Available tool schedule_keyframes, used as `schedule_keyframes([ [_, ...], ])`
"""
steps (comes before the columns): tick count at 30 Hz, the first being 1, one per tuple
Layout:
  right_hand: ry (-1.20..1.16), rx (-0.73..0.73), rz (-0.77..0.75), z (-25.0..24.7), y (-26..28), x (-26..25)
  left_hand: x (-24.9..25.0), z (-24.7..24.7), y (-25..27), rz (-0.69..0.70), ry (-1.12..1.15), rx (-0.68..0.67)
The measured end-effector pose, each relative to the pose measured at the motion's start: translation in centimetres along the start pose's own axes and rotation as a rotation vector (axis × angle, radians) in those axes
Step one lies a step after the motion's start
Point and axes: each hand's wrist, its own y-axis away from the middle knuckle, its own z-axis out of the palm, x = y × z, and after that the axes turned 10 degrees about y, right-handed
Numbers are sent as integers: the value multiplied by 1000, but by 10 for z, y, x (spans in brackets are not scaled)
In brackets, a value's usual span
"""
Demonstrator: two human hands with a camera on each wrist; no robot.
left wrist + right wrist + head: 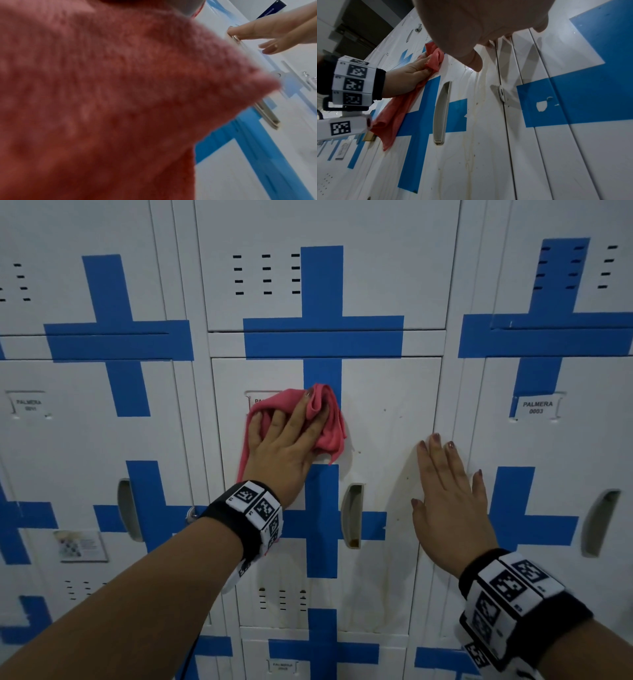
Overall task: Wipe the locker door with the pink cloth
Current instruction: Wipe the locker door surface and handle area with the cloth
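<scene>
The left hand (286, 446) grips the bunched pink cloth (323, 419) against the locker door (387, 392); spreading it flatter would likely cover more, while the flat, empty right hand (448, 501) braces.

one pink cloth (325, 419) — two hands, three recessed handles

A bank of white metal lockers (387, 285) is seen filling the view, marked with blue tape crosses (322, 337). Small vent slots (266, 274) are cut near the door tops, and recessed handles (352, 515) are set lower down. Name labels (537, 407) are fixed to neighbouring doors. Dim, cool light is cast throughout.
</scene>
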Motion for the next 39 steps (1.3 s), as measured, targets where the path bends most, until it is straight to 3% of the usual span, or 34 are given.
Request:
schedule_keyframes([
  [8, 21, -1, -4, 0, 0, 1, 7, 22, 40, 125, -68, -68],
  [15, 38, -23, -8, -1, 0, 3, -3, 29, 71, 139, -65, -105],
  [22, 39, -23, -9, 1, 0, 3, -21, 20, 79, -73, 67, -162],
  [32, 42, -4, -14, 3, 0, 4, -30, -23, 38, -226, 267, 144],
  [35, 41, 5, -16, 4, -1, 4, -33, -35, 22, -208, 276, 249],
  [39, 48, 14, -9, 6, -1, 3, -31, -42, -1, -284, 531, 396],
])
